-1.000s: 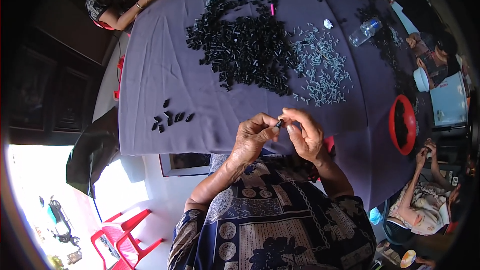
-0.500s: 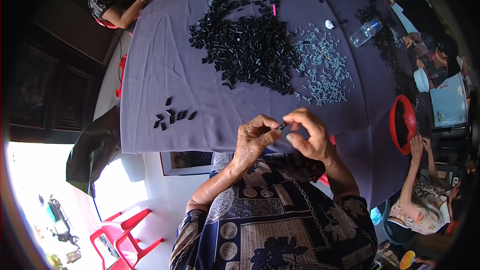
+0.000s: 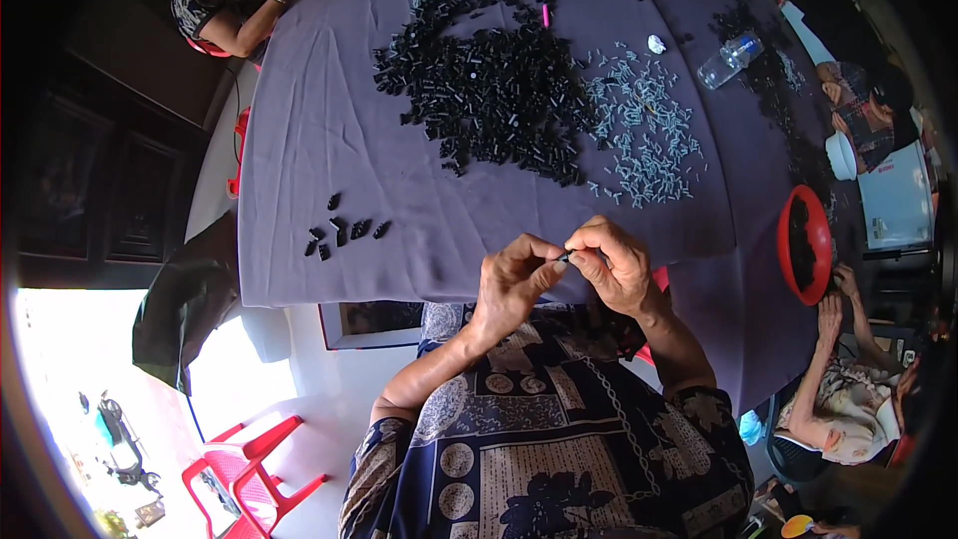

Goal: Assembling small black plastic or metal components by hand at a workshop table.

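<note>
Fingertips of left hand [image 3: 514, 279] and right hand [image 3: 619, 265] pinch one small black piece [image 3: 565, 258] between them; it looks light, stiff, best gripped by its ends.

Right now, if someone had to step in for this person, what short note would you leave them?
Left hand and right hand meet at the table edge, fingers pinching one small dark piece between them.
A big heap of black pieces lies mid-table on the purple cloth, with pale small pieces scattered to its right.
Done, it seems: a small cluster of black pieces set apart at the left.
Left: most of the heap looks untouched.
</note>
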